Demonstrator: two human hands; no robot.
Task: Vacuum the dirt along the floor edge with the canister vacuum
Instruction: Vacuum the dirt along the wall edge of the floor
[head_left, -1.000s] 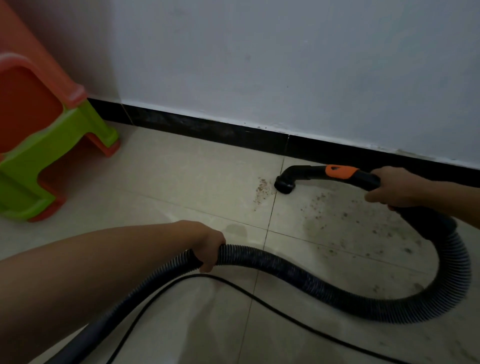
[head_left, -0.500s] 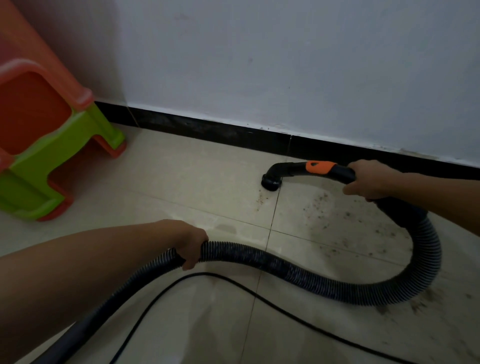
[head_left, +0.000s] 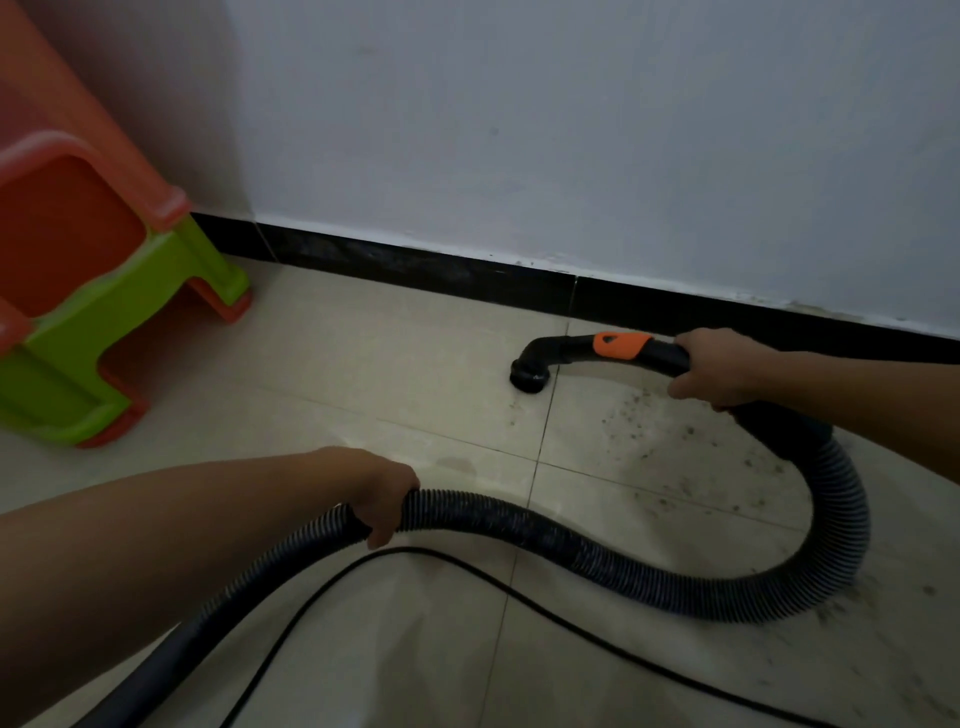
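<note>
Two hands work the vacuum. The nozzle (head_left: 527, 375) sits mouth-down on the floor (head_left: 363, 364), on a tile line near the black baseboard (head_left: 415, 270). Most of the dirt (head_left: 649, 415) lies as small dark specks to the right of the nozzle and by the hose bend. The right hand (head_left: 719, 366) is wrapped tight around the handle, just behind the orange band (head_left: 621, 345). The left hand (head_left: 387, 493) is curled around the ribbed hose (head_left: 571, 545), closer to the person. To do this well, I think the nozzle should be flat and low and slide slowly right over the specks, while the left hand gives slack. A thin cord (head_left: 519, 587) lies on the pale tiles. A white wall (head_left: 571, 130) is behind, and orange and green stools (head_left: 104, 312) sit at the left.
</note>
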